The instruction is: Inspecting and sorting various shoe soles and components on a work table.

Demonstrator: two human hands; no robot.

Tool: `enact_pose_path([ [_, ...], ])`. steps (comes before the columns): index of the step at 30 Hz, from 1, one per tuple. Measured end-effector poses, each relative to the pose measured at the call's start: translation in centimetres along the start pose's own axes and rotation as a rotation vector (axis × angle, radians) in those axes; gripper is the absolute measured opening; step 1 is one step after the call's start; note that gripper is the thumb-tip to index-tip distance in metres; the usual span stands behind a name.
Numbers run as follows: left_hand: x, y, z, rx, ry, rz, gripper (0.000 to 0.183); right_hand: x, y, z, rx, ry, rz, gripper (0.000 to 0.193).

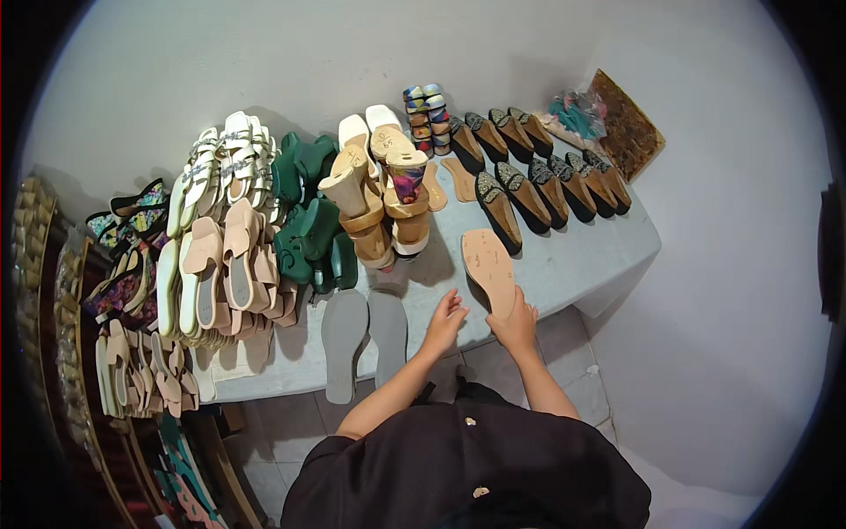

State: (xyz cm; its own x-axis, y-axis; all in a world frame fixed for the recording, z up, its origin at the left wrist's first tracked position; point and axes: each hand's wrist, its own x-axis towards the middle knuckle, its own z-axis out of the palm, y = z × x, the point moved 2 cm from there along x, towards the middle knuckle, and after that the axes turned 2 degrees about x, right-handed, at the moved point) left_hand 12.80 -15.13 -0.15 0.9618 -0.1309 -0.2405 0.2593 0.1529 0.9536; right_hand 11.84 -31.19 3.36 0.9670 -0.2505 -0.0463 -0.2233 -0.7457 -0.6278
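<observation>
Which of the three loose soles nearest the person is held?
The tan sole: the right hand grips its near end. The left grey sole and right grey sole lie at the table's edge, no hand on them.

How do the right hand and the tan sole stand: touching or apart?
Touching: the head view shows the right hand gripping the tan sole at its near end.

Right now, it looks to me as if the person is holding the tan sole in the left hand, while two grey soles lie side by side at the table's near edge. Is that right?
Not quite: the head view shows the tan sole in the right hand, not the left hand. Two grey soles do lie side by side at the table's near edge.
</observation>
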Motion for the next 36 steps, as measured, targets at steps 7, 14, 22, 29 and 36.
enact_pose_path([
  [7, -1.6, 1.1, -6.3, 0.11, 0.23, 0.045, 0.036, 2.6, 2.5, 2.0, 0.051, 0.038, 0.012, 0.071],
  [14, -3.5, 1.7, -9.0, 0.138, 0.371, 0.109, 0.034, 2.6, 3.7, 3.7, -0.01, -0.021, -0.031, 0.075],
  [22, -5.1, 1.5, -9.8, 0.125, 0.383, 0.114, 0.029, 3.0, 4.1, 4.1, 0.026, -0.016, -0.023, 0.076],
  [29, -6.4, 2.1, -10.4, 0.103, 0.388, 0.088, 0.026, 3.2, 3.2, 3.9, -0.034, -0.084, 0.033, 0.08],
  [36, -8.4, 2.6, -13.6, 0.178, 0.515, 0.145, 0.03, 1.3, -1.8, 2.5, -0.259, 0.26, -0.092, 0.082],
])
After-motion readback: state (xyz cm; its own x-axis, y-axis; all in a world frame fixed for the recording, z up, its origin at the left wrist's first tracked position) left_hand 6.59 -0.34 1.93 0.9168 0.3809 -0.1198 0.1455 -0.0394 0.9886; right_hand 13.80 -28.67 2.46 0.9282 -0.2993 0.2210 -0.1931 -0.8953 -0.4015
